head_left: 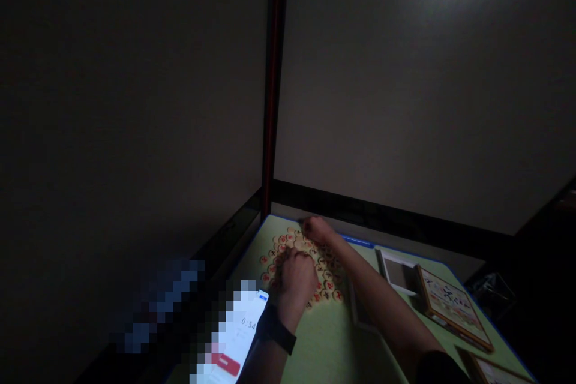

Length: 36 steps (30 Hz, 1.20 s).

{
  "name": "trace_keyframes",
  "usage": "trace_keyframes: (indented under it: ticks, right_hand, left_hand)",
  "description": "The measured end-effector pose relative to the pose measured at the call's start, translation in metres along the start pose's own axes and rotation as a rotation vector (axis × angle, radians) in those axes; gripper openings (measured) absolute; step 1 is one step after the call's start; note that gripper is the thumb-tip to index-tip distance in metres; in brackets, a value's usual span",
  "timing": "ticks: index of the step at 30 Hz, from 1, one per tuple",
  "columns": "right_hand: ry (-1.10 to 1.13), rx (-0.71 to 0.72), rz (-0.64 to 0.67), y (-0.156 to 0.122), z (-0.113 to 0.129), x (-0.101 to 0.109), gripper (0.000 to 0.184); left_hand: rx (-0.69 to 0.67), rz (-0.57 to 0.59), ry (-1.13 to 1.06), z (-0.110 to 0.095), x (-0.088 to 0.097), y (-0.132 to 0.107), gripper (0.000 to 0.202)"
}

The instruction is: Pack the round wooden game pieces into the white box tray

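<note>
A heap of round wooden game pieces (328, 279) with red and dark characters lies on a green table (333, 342). My left hand (294, 276) rests palm down on the near left of the heap, fingers curled over the pieces; a black watch is on that wrist. My right hand (317, 229) reaches to the far edge of the heap, fingers bent down onto the pieces. Whether either hand holds a piece is hidden in the dim light.
A lit phone (240, 336) showing a timer lies at the table's near left edge. A white-framed tray (398, 270) and a wooden framed box (452, 306) sit to the right. The table stands in a wall corner with a dark red post (272, 102).
</note>
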State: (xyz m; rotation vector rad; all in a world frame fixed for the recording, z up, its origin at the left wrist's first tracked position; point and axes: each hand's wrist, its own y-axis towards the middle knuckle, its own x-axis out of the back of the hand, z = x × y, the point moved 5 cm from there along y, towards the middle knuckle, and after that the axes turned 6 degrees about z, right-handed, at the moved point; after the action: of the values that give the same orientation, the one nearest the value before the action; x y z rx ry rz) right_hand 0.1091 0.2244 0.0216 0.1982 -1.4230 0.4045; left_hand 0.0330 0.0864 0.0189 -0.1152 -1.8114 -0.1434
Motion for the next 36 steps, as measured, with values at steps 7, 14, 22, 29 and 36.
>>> trace_keyframes:
  ticks: [7, 14, 22, 29, 36]
  right_hand:
    - [0.021, 0.184, 0.045, -0.015, 0.025, 0.005, 0.032]
    - [-0.074, 0.225, 0.069, -0.033, 0.036, -0.002, 0.023]
    - [-0.118, 0.262, 0.058, -0.035, 0.037, -0.005, 0.021]
    - [-0.104, 0.353, 0.037, -0.038, 0.044, -0.007, 0.03]
    - [-0.018, 0.368, 0.066, -0.036, 0.051, -0.015, 0.019]
  left_hand:
    - [-0.052, 0.015, 0.016, -0.011, -0.005, -0.003, 0.028]
    - [0.002, 0.014, 0.004, -0.007, -0.006, -0.001, 0.03]
    - [0.163, -0.007, -0.024, 0.02, 0.011, 0.004, 0.032]
    - [0.179, -0.01, -0.054, 0.024, 0.011, 0.005, 0.036]
    - [0.163, -0.043, -0.053, 0.025, 0.008, 0.007, 0.036]
